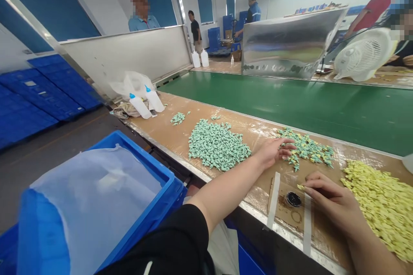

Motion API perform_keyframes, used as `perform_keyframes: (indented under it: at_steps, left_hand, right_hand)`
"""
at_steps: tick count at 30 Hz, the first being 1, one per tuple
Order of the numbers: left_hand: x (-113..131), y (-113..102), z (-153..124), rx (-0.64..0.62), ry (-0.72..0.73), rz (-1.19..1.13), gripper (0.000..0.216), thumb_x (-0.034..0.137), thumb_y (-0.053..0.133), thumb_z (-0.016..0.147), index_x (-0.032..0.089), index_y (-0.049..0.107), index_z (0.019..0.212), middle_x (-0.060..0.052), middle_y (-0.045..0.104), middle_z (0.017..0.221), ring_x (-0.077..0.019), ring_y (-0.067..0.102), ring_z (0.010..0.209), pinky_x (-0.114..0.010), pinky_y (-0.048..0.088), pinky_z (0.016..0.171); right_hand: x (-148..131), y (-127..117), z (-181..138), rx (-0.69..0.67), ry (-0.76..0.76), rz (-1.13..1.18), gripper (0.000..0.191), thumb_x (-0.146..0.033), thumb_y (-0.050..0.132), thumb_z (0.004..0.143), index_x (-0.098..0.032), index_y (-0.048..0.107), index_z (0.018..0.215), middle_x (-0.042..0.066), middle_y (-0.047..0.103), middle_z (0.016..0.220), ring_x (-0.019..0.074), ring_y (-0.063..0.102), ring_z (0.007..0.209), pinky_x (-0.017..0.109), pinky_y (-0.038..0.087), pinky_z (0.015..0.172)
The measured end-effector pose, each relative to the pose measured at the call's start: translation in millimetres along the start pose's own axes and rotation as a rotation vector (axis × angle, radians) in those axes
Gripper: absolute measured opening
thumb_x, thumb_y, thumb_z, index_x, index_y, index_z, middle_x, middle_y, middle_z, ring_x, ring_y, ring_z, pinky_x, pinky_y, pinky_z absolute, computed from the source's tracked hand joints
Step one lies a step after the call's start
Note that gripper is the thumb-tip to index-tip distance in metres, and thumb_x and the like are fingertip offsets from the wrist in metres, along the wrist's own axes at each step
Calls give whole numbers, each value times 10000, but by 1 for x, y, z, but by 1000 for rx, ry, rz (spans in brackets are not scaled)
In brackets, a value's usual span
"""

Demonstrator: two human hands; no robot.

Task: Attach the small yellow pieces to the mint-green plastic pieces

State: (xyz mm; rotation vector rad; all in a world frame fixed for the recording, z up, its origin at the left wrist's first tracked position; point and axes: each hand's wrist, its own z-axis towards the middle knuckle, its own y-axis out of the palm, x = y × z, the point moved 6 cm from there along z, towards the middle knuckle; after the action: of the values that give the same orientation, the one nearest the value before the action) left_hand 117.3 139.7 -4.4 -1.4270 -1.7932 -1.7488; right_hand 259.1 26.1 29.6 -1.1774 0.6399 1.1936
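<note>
My left hand point(273, 151) reaches over the tabletop with its fingers stretched out, at the edge of a pile of small green-and-yellow pieces point(306, 148). I see nothing held in it. Between thumb and forefinger, my right hand point(334, 200) pinches a small yellow piece point(300, 187). Just below that piece sits a small round pot of black liquid point(293, 199), on a cardboard square held down by strips of white tape point(273, 200). A heap of small green pieces point(216, 144) lies left of my left hand, and a heap of yellow pieces point(380, 202) lies right of my right hand.
A green conveyor belt point(264, 99) runs behind the worktable. White squeeze bottles point(140, 106) with blue caps lie at the table's left end. A blue crate point(167, 176) with a translucent sheet stands at lower left. A white fan point(364, 53) and several people are beyond.
</note>
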Motion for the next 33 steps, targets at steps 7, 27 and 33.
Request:
perform_keyframes:
  at_steps: [7, 27, 33]
  left_hand:
    - [-5, 10, -9, -78, 115, 431, 457, 553, 426, 1046, 167, 669, 1017, 84, 403, 472, -89, 337, 387, -203, 263, 445]
    - [-13, 35, -28, -389, 123, 693, 387, 326, 727, 934, 127, 700, 1266, -96, 772, 942, -125, 708, 764, -211, 491, 622]
    - [-19, 37, -30, -409, 216, 877, 328, 388, 704, 943, 182, 646, 1192, -43, 774, 919, -130, 727, 728, -219, 494, 641]
  right_hand:
    - [-8, 4, -1, -17, -26, 22, 334, -571, 791, 855, -249, 805, 766, 63, 668, 778, 206, 650, 732, 332, 551, 662]
    - [6, -27, -6, 481, -51, -27, 227, -473, 775, 882, -249, 764, 851, 35, 686, 845, 209, 644, 826, 376, 533, 761]
    - [10, -34, -8, 576, -33, -85, 253, -491, 758, 889, -238, 761, 876, 36, 680, 836, 209, 644, 817, 362, 529, 735]
